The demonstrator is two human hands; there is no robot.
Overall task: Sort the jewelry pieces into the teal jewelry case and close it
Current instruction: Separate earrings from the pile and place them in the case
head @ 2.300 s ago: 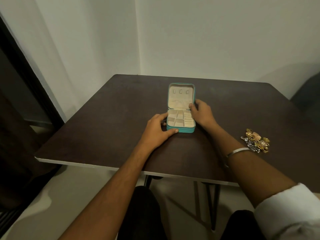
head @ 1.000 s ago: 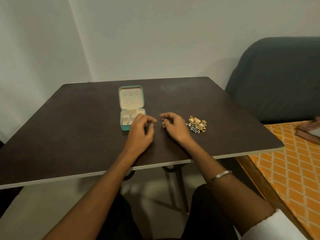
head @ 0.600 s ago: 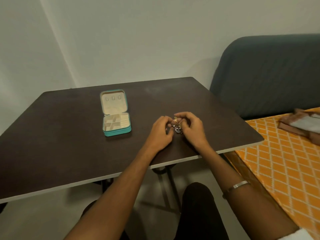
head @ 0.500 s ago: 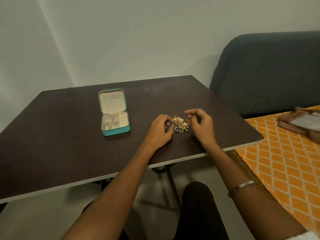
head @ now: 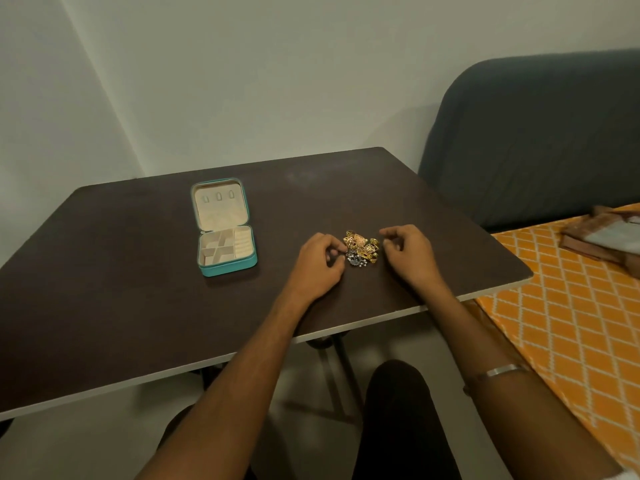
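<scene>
Two hands are seen over a dark table (head: 104, 306), one on each side of a small heap of jewelry (head: 362, 251). The left hand (head: 320, 266) lies just left of the heap with its fingers curled, and its fingertips touch the heap's left edge; whether a piece is pinched there cannot be told. The right hand (head: 410, 256) is held just right of the heap, its fingers loosely curled, and nothing is seen in its grasp. A metal bangle (head: 498, 371) is worn on the right forearm. The heap, made of gold and silver pieces, is placed near the right part of the table, not far from the front edge and well apart from the right edge. The case (head: 227, 249) is found to the left of the heap, apart from it, with bare table between them. Its lid (head: 220, 206) is laid open and flat toward the far side, and the cream compartments in its base appear to hold nothing. Wide free surface is left on the left side of the table and behind the case. The far edge is set close to a pale wall (head: 277, 81). Beside the right edge, a dark sofa back (head: 536, 133) and an orange patterned cloth (head: 571, 306) are seen.
</scene>
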